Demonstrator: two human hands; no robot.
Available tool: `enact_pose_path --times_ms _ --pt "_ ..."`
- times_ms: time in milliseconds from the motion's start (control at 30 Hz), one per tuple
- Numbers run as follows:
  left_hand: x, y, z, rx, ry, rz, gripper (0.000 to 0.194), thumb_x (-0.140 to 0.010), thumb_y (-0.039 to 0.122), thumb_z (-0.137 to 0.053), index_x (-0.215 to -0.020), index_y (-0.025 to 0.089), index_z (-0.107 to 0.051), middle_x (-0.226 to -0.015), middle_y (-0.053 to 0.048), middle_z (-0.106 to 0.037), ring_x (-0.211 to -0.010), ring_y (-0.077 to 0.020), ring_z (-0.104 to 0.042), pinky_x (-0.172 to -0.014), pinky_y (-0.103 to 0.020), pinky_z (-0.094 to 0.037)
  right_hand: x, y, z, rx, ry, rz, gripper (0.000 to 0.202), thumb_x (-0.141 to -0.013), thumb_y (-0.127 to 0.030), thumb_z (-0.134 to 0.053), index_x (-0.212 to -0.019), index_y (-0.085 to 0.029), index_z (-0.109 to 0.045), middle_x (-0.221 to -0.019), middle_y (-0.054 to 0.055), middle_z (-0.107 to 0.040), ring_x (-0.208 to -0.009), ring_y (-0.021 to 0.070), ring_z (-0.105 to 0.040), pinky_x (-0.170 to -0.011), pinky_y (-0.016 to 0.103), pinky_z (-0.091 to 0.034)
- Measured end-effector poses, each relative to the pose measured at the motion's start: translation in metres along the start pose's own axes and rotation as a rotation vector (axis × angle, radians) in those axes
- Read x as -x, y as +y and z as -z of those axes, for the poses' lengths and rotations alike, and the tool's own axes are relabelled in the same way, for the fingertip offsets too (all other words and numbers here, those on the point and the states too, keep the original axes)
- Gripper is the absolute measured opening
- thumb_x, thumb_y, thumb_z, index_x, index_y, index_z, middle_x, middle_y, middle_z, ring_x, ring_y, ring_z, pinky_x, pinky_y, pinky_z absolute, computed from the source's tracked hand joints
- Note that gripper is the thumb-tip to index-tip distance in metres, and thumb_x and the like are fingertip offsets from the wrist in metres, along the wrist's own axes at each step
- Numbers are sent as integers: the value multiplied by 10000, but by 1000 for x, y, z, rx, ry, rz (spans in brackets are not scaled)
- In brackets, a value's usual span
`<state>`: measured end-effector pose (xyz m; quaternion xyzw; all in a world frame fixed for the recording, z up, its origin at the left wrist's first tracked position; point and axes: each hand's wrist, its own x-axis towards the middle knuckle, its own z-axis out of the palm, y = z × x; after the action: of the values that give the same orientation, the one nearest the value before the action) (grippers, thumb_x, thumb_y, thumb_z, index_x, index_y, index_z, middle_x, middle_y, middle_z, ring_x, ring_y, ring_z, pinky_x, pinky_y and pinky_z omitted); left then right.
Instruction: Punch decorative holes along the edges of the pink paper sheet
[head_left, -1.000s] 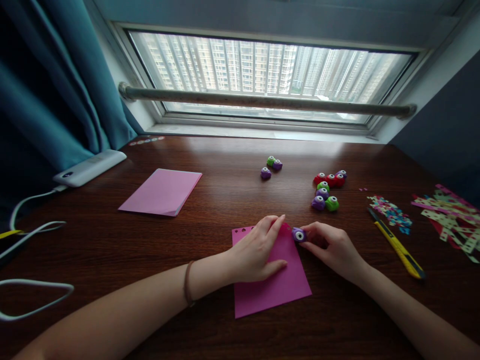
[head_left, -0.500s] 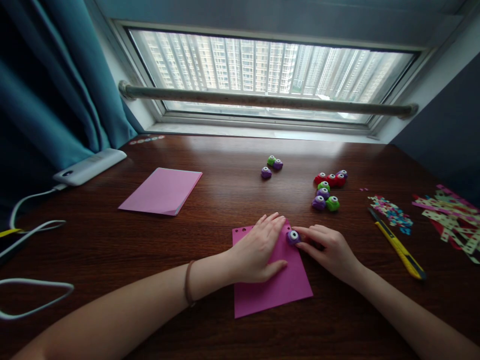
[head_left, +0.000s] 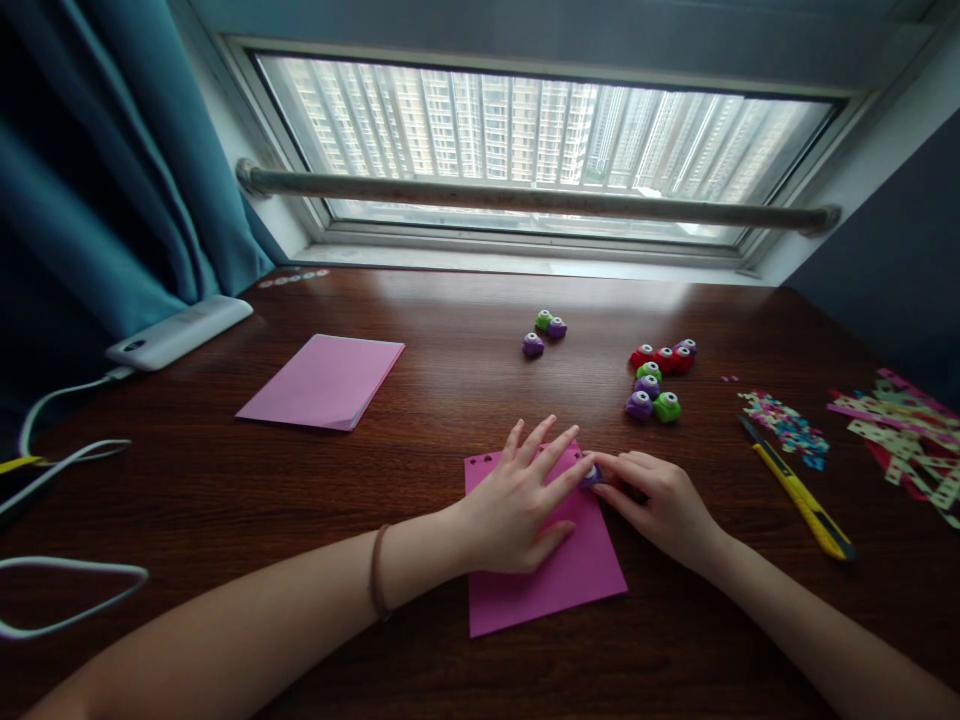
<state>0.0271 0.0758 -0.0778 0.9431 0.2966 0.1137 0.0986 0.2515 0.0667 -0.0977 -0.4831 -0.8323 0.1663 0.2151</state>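
Note:
A magenta sheet of paper [head_left: 547, 600] lies on the dark wooden table, with small punched holes along its top edge at the left. My left hand [head_left: 517, 500] rests over the sheet with its fingers spread, the index finger reaching across a purple craft punch [head_left: 590, 477] at the sheet's right edge. That finger partly hides the punch. On the other side, my right hand [head_left: 664, 500] grips the punch between thumb and fingers.
Several coloured punches [head_left: 649, 385] stand behind my right hand, and more [head_left: 544, 330] farther back. A yellow cutter [head_left: 802, 500], confetti [head_left: 787, 425] and paper strips [head_left: 907, 430] lie right. Pink paper [head_left: 326, 380] and a white device [head_left: 180, 335] are left.
My left fingers have spread apart, and the index finger has moved right onto the purple punch, covering much of it. My right hand has stayed nearly still.

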Motion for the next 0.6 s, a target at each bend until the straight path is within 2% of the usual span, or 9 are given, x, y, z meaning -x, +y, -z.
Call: enact_pose_path --times_ms 100,200,333,600 --pt "0 0 0 -33 4 1 693 -795 335 -528 -1389 164 -215 -1462 -159 -169 -1333 -385 -9 -1027 -643 -83 1 -2 1 14 23 18 387 -858 -286 -514 -1235 -215 -469 -736 8 -557 -666 130 -501 -620 256 -405" --pt "-1 1 2 -72 39 -18 587 -831 324 -489 -1359 162 -292 -1446 -148 -230 -1331 -390 -31 -1022 -660 -64 3 -6 2 93 39 116 482 -865 -267 -501 -1323 -205 -363 -732 10 -551 -672 140 -490 -621 268 -405" --pt "-2 3 7 -136 82 -37 404 -897 287 -390 -1278 152 -413 -1415 -128 -312 -1333 -374 -60 -1032 -654 -53 5 -14 2 219 3 199 446 -874 -212 -449 -1310 -150 -378 -834 47 -586 -759 171 -502 -673 305 -421" --pt "-6 10 7 -162 43 -34 416 -894 276 -379 -1273 107 -419 -1379 -122 -377 -1334 -365 -72 -1049 -634 -65 1 -25 4 318 -27 213 443 -827 -136 -410 -1264 -73 -442 -823 65 -634 -719 177 -565 -631 316 -453"
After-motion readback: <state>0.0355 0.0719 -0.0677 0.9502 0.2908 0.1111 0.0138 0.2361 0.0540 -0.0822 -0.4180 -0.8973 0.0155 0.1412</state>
